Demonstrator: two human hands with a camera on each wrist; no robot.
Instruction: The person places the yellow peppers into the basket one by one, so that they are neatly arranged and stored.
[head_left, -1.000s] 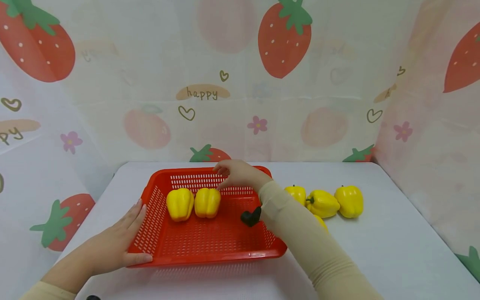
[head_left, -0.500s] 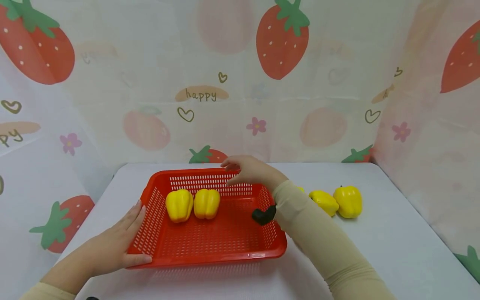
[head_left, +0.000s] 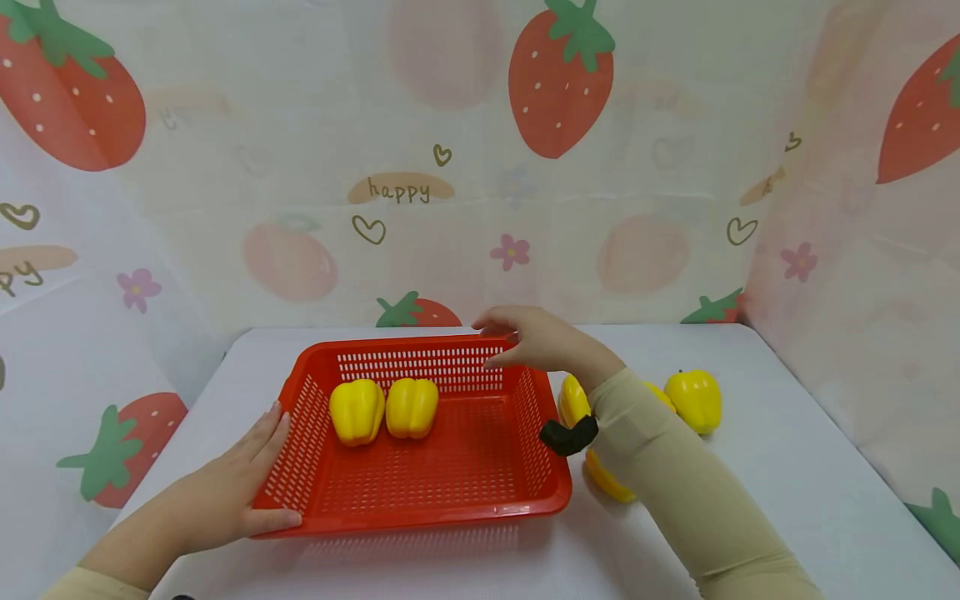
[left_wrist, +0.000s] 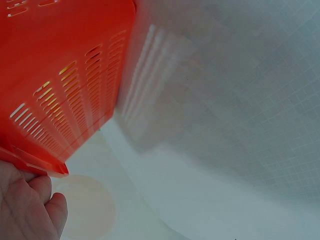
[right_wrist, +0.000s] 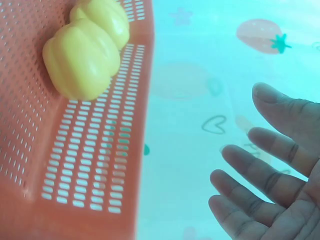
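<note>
A red plastic basket [head_left: 420,512] with slotted walls stands on the white table, and two yellow bell peppers [head_left: 357,412] lie side by side in its left part. My left hand [head_left: 217,496] grips the basket's front left corner, its thumb over the front rim and its longer fingers along the left rim. In the left wrist view the smaller fingers bend in under the rim. Above the basket's back right corner is my right hand [head_left: 551,339], holding nothing; the right wrist view shows its fingers [right_wrist: 265,177] spread loosely apart.
Several more yellow bell peppers [head_left: 693,401] lie on the table right of the basket, some partly hidden by the right sleeve [head_left: 690,475]. A black strap piece [head_left: 568,435] juts from the right wrist. A strawberry-print curtain [head_left: 420,267] encloses the table's back and sides.
My right hand has moved rightward, from beside the peppers in the basket to over the back right corner. The left hand and both peppers in the basket have stayed put.
</note>
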